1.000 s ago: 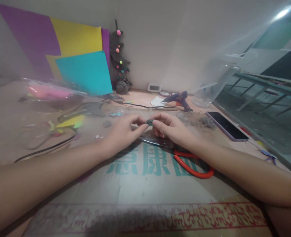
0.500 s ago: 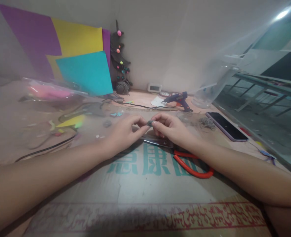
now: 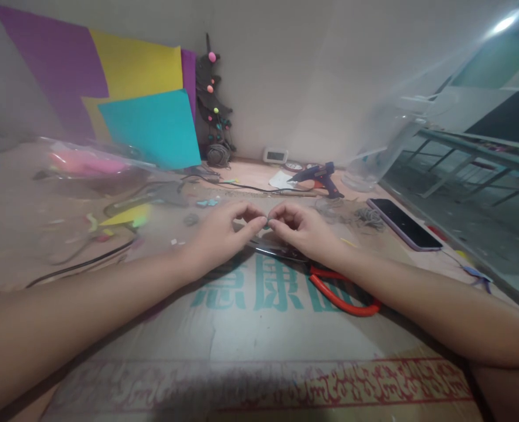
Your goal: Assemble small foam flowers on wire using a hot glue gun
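Note:
My left hand (image 3: 224,231) and my right hand (image 3: 301,230) meet fingertip to fingertip above the cardboard sheet (image 3: 259,328). Both pinch a tiny dark green piece (image 3: 267,222), now almost hidden between thumbs and forefingers. Under my right hand lie scissors with red handles (image 3: 342,296), their blades pointing left beneath the fingers.
A blue glue gun (image 3: 318,176) and its black cord lie behind my hands. A phone (image 3: 400,224) rests at the right. Purple, yellow and teal paper sheets (image 3: 149,132) lean on the wall beside a dark felt tree (image 3: 213,111). A plastic bag and scraps cover the left.
The fingertips of both hands have closed tighter round the small green piece, which shows less than before. The arms have hardly moved.

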A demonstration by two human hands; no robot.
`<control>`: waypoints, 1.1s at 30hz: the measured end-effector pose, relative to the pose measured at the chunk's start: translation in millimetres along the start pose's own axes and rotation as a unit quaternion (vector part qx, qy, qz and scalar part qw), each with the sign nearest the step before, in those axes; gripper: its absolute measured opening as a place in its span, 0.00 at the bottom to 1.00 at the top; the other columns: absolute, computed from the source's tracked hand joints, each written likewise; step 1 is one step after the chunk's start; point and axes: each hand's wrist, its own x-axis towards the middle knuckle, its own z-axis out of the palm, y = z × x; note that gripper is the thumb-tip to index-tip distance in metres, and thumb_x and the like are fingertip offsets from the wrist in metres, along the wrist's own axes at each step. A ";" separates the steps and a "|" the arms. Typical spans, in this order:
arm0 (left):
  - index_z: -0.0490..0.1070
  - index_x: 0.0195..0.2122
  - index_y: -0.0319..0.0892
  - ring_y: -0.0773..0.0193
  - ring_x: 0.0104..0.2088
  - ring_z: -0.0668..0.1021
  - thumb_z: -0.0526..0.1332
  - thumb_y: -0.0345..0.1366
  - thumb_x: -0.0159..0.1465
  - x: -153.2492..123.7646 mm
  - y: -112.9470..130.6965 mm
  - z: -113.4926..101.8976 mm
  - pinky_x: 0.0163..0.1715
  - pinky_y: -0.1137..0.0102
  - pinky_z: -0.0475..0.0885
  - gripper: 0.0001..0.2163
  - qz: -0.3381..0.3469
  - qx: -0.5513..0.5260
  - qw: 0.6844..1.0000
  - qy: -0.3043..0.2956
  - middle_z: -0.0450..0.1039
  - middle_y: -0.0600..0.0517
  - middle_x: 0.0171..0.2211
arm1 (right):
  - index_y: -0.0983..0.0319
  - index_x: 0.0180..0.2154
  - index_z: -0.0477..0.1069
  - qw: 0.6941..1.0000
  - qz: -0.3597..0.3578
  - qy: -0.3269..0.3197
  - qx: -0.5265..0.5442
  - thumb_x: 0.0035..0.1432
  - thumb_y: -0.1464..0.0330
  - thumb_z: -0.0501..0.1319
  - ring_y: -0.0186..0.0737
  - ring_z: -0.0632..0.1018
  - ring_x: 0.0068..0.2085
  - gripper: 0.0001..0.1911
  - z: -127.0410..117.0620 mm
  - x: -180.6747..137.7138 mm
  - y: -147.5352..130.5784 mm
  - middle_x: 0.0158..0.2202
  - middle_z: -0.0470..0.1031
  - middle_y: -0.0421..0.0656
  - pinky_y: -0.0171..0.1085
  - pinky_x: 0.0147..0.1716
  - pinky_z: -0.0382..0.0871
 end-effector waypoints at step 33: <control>0.74 0.36 0.42 0.60 0.36 0.79 0.60 0.42 0.64 0.3 -1.5 2.2 0.38 0.67 0.72 0.09 -0.039 -0.025 0.999 -0.005 0.78 0.52 0.34 | 0.61 0.36 0.67 0.991 0.040 0.005 0.126 0.58 0.57 0.63 0.28 0.63 0.19 0.14 0.0 1.6 -3.4 0.20 0.63 0.32 0.31 0.18 0.55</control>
